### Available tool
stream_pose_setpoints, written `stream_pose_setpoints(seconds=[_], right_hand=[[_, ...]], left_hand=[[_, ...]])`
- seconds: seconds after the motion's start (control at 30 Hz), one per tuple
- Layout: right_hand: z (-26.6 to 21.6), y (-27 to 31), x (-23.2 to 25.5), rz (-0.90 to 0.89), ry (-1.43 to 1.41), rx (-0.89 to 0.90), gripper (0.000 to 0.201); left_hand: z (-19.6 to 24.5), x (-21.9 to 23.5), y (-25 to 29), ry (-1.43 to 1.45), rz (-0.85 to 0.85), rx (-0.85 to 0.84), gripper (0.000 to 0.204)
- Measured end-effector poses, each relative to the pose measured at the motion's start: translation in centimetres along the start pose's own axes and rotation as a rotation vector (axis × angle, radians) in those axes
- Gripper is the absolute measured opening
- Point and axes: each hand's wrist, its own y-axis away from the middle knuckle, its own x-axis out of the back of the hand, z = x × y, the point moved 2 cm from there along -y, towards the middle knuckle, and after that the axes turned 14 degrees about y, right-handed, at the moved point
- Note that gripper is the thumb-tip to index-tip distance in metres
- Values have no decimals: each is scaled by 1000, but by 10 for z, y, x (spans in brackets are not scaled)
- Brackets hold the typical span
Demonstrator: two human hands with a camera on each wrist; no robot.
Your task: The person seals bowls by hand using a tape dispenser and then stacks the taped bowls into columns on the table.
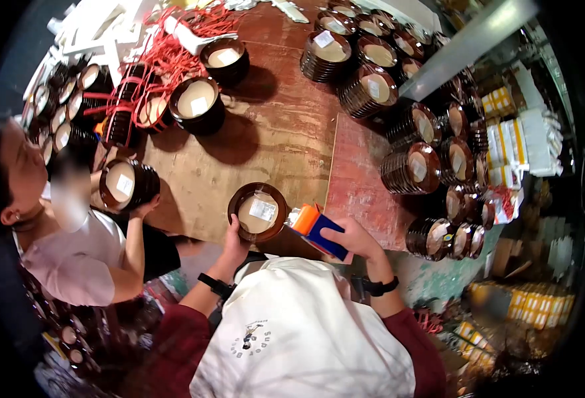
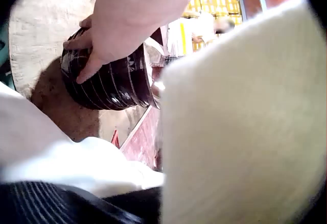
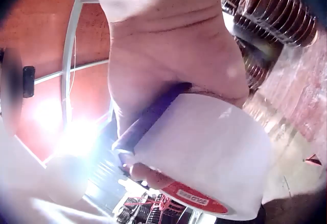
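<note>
My left hand grips a stack of brown glazed bowls at its near side, close to the table's front edge. A white label lies over the tan inside of the top bowl. In the left wrist view, the fingers of that hand spread around the ridged dark side of the stack. My right hand holds a blue and orange tape dispenser, its orange end close to the bowls' rim. A wide pale tape roll fills much of the right wrist view, with the palm against the dispenser.
At the left, another person holds a similar bowl stack. Two labelled stacks stand farther back, beside tangled red straps. Many stacks crowd the table's right side, under a slanting metal post.
</note>
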Motion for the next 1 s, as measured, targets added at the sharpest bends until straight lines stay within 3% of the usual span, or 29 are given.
stream_pose_setpoints(seconds=[0.13, 0.17, 0.2, 0.27, 0.33, 0.47, 0.67, 0.87, 1.0], right_hand=[[-44, -23, -13, -126, 237, 69, 41], [-54, -28, -16, -147, 294, 81, 41], [-61, -32, -18, -150, 318, 90, 39], [-75, -38, -25, -160, 363, 107, 37], [-88, -41, -31, -164, 388, 104, 37], [-105, -43, -38, -198, 467, 75, 40], [-107, -46, -42, -208, 483, 96, 38], [-103, -51, -39, -165, 482, 66, 38], [-100, -60, -38, -117, 517, 59, 40]], left_hand=[[8, 12, 2, -222, 200, 208, 69], [40, -51, 58, -355, 229, 102, 66], [52, -54, 55, -475, 347, -409, 56], [76, -49, 82, -874, 103, -735, 45], [89, -75, 109, -716, -213, -613, 27], [89, -97, 114, -376, -384, -189, 33], [92, -105, 96, -346, -445, -28, 30], [90, -116, 91, -422, -455, -63, 12], [94, -113, 71, -578, -423, -285, 12]])
